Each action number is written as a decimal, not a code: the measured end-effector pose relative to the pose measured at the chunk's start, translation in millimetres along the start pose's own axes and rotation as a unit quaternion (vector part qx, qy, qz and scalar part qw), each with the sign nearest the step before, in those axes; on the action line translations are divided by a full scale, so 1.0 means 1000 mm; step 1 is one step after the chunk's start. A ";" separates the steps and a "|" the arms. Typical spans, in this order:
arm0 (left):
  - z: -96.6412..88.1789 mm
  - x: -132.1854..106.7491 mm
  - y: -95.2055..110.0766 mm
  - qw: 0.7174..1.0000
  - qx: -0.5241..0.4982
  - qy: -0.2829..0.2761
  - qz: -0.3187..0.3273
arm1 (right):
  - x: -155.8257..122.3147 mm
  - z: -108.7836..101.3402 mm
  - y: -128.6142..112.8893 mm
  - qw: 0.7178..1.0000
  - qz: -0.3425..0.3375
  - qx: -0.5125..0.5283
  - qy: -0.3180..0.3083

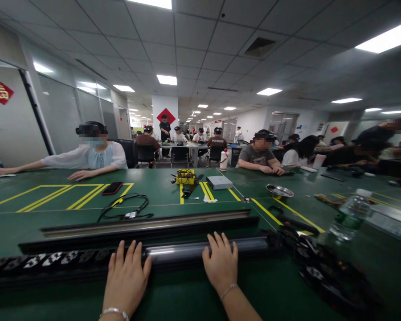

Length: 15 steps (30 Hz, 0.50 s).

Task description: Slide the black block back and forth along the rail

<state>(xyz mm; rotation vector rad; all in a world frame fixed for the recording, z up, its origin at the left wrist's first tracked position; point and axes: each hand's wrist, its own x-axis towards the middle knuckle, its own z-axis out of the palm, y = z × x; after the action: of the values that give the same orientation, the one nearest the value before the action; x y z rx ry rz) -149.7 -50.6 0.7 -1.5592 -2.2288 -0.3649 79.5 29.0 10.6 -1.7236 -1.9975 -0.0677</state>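
My left hand lies flat with fingers spread, fingertips touching a long dark metal tube that runs across the green table. My right hand also rests open, its fingers laid over the same tube further right. A black cable-drag chain extends from the tube to the left and curls round at the right. Behind the tube lies a long dark rail. Neither hand holds anything.
A plastic water bottle lies at the right. A black cable, a red phone, a yellow box, a grey box and a metal dish sit farther back. People sit across the table.
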 end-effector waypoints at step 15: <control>0.000 0.001 0.004 0.999 -0.021 0.013 -0.031 | -0.003 0.001 0.000 0.999 -0.044 0.026 0.001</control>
<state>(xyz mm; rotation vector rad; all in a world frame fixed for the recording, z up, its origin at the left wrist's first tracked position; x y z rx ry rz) -146.5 -48.6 1.4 -1.5003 -2.2666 -0.4495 79.4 26.8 8.7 -1.6032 -2.0544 -0.0464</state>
